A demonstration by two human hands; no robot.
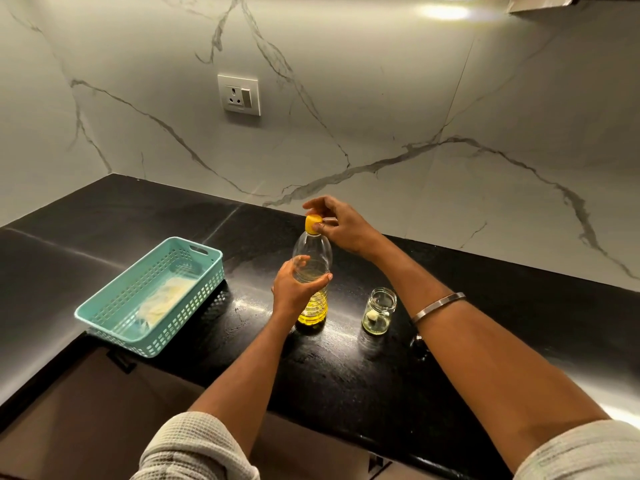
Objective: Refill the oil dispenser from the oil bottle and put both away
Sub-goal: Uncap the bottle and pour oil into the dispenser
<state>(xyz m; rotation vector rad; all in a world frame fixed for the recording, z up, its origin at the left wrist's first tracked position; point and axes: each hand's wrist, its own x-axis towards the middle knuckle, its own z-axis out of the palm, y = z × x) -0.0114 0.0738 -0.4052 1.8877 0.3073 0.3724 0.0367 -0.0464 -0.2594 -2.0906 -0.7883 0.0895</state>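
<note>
- Two hands are working one oil bottle [312,268], standing upright on the black worktop [346,368].
- Left hand [294,284]: grip clamped around the bottle's middle.
- Right hand [341,225]: fingers pinching the yellow cap [313,224].
- Open glass jar [379,310] is standing just right of the bottle; teal basket [152,296] is lying left.

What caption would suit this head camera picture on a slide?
Left hand steadies the oil bottle on the black counter while the right hand pinches its yellow cap.

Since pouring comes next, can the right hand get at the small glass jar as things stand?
Probably yes, once it lets go of the yellow cap it pinches. The small glass jar stands open on the counter, just under the right forearm, apart from the oil bottle; nothing blocks it.
</note>
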